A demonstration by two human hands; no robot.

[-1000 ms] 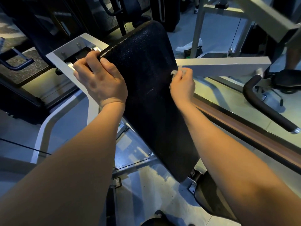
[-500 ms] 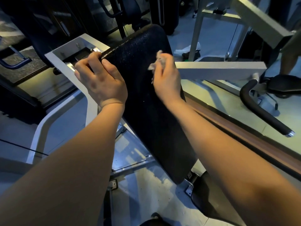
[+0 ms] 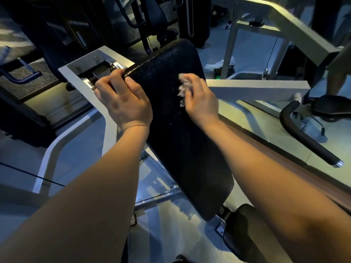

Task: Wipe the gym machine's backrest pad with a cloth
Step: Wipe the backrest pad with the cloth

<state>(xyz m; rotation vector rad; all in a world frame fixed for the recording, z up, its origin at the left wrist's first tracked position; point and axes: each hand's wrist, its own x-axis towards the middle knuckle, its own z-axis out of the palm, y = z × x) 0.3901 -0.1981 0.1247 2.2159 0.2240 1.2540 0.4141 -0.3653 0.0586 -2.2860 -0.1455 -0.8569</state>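
Two hands work the backrest pad [image 3: 182, 149]: the left hand [image 3: 125, 103] still grips its upper left edge, fingers curled over; the right hand [image 3: 201, 99], cloth [image 3: 183, 88] bunched under its fingertips, has slid inward from the right edge, so wiping looks mid-stroke.

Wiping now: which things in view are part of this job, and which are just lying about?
In the job:
backrest pad
cloth, bunched in the right hand
left hand, gripping the pad's upper edge

Lying about:
white frame bar
black handle
seat
white thing on the floor
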